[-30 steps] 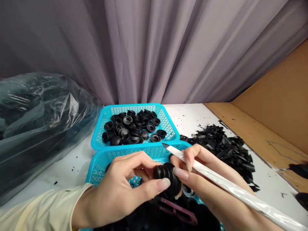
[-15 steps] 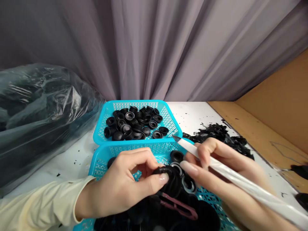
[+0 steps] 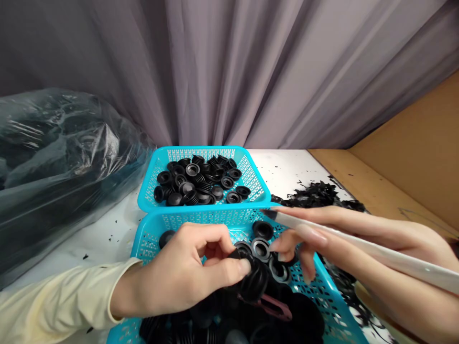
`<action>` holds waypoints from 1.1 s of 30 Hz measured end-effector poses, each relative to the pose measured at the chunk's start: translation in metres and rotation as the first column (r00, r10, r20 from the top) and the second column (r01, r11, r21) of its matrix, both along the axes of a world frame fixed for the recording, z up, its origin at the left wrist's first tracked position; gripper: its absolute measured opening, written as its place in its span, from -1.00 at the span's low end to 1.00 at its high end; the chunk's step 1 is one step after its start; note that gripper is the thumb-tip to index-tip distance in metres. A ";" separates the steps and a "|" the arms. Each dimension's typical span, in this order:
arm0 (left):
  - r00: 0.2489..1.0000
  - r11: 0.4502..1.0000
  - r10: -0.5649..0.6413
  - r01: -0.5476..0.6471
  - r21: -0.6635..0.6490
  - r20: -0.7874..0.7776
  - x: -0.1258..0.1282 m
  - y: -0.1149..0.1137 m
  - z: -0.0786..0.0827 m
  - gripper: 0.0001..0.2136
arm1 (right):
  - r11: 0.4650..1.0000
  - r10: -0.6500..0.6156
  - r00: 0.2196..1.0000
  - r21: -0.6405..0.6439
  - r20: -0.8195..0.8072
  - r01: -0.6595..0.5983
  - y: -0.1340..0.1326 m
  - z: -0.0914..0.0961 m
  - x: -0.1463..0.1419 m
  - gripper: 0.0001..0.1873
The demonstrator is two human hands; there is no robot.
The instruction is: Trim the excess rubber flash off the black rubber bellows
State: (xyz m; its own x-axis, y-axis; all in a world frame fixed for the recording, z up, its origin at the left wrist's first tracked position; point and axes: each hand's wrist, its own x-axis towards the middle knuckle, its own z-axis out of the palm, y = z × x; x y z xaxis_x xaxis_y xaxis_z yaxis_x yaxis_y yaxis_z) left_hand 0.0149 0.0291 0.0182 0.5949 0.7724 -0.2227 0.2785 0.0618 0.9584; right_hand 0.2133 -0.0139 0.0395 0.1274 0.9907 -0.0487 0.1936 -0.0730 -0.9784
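Note:
My left hand point(image 3: 190, 270) is closed, pinching a black ribbed rubber bellows point(image 3: 255, 277) between thumb and fingertips over the near blue basket point(image 3: 141, 248). Held between the thumb and index finger of my right hand point(image 3: 344, 248) is a slim white tool point(image 3: 362, 239) with a dark pointed tip, just past the bellows and near the basket's far rim. The other fingers of that hand curl down over the basket's right side. Loose black bellows point(image 3: 263, 230) lie in this basket. A dark pink slotted piece point(image 3: 274, 306) shows below the held bellows, partly covered.
Behind stands a second blue basket point(image 3: 258, 188) with many black bellows in it. Black rubber scraps point(image 3: 319, 193) are heaped on the white table to the right, beside a cardboard panel point(image 3: 412, 129). A clear plastic bag point(image 3: 71, 157) bulges at left; a grey curtain point(image 3: 215, 71) hangs behind.
My right hand has shifted right and opened its lower fingers, with the tool now lying flatter. The bellows in my left hand has turned and sits slightly lower.

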 end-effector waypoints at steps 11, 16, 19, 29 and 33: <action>0.998 0.995 0.033 -0.028 -0.093 0.051 0.001 -0.003 -0.004 -0.76 | 0.940 0.337 0.941 0.038 0.024 -0.338 0.009 -0.008 0.006 -0.88; 0.998 0.994 0.042 -0.036 -0.103 0.055 0.002 -0.002 -0.005 -0.78 | 0.932 0.351 0.936 -0.082 -0.030 -0.353 0.006 -0.011 -0.001 -0.72; 0.998 0.992 0.048 -0.044 -0.115 0.040 0.002 -0.002 -0.006 -0.78 | 0.927 0.373 0.926 -0.062 0.060 -0.369 0.006 -0.010 -0.004 -0.68; 0.998 0.989 0.059 -0.059 -0.137 -0.002 0.003 -0.002 -0.006 -0.76 | 0.934 0.358 0.925 -0.067 0.126 -0.352 0.006 -0.013 -0.003 -0.72; 0.998 0.990 0.060 -0.059 -0.126 0.002 0.002 -0.003 -0.006 -0.76 | 0.936 0.351 0.928 -0.079 0.123 -0.343 0.006 -0.011 -0.004 -0.74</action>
State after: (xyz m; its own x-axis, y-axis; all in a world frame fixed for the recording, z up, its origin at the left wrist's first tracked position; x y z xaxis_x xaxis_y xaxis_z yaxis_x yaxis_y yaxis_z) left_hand 0.0172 0.0265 0.0120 0.5499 0.7727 -0.3170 0.2653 0.1983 0.9436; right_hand 0.2096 -0.0082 0.0282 -0.2148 0.9704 -0.1104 0.3444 -0.0305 -0.9383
